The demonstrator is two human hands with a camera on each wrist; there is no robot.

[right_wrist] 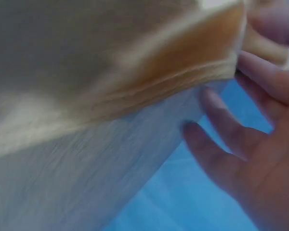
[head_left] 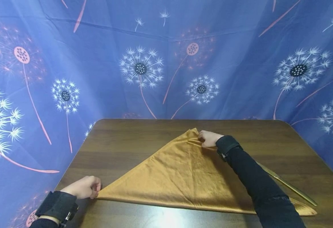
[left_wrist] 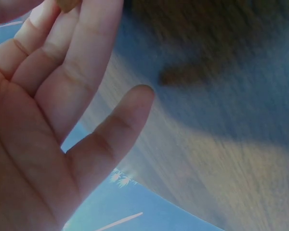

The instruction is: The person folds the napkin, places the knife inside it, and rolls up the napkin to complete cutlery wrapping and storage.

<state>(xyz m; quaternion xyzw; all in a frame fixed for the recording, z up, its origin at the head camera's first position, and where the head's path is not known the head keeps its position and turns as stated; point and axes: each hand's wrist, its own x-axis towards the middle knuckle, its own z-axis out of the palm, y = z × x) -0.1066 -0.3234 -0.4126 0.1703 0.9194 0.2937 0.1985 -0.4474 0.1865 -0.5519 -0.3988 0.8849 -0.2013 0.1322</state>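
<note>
A shiny gold cloth [head_left: 169, 177] lies folded into a triangle on the brown wooden table, its long straight fold along the near side. My left hand [head_left: 85, 186] pinches the left corner; in the left wrist view a bit of the cloth [left_wrist: 67, 4] shows among the fingers, with the little finger [left_wrist: 113, 130] held apart. At the far tip my right hand [head_left: 209, 138] grips the cloth's edge. Up close in the right wrist view, a stitched hem [right_wrist: 159, 91] runs to the fingers, the outer ones [right_wrist: 212, 154] spread away from it. My right forearm hides part of the right side.
Beyond the right forearm, a narrow gold strip [head_left: 294, 189] slants above the cloth's right corner. The wooden table [head_left: 132, 136] has rounded far corners. Blue fabric [head_left: 103, 63] printed with dandelions hangs around its back and sides.
</note>
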